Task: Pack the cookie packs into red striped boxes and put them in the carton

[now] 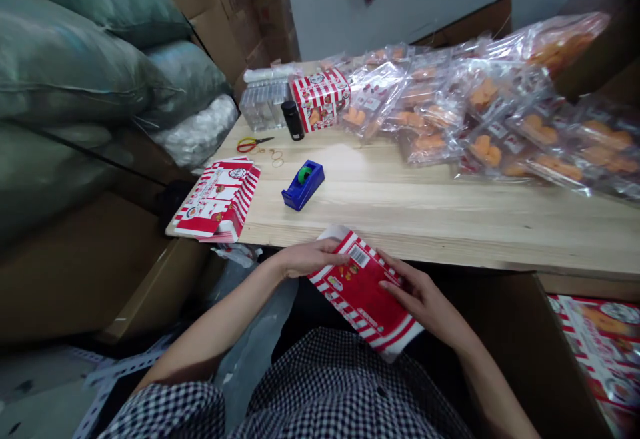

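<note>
A red-and-white striped cardboard box (pixel 367 292) with a barcode is held tilted above my lap, just off the table's front edge. My left hand (pixel 314 257) grips its upper left side, thumb lying over the printed face. On the opposite edge, my right hand (pixel 414 290) has its fingers closed round the box. Beyond them on the table stands a blue tape dispenser (pixel 303 185) with a green core. To the left lies a stack of flat striped boxes (pixel 217 199).
Clear plastic packets with orange pieces (pixel 485 119) cover the table's back right. Scissors (pixel 253 144), a black bottle (pixel 293 121), a standing striped box (pixel 323 99) and clear plastic containers (pixel 265 102) are at the back left. A carton (pixel 540 352) holds striped packages at lower right.
</note>
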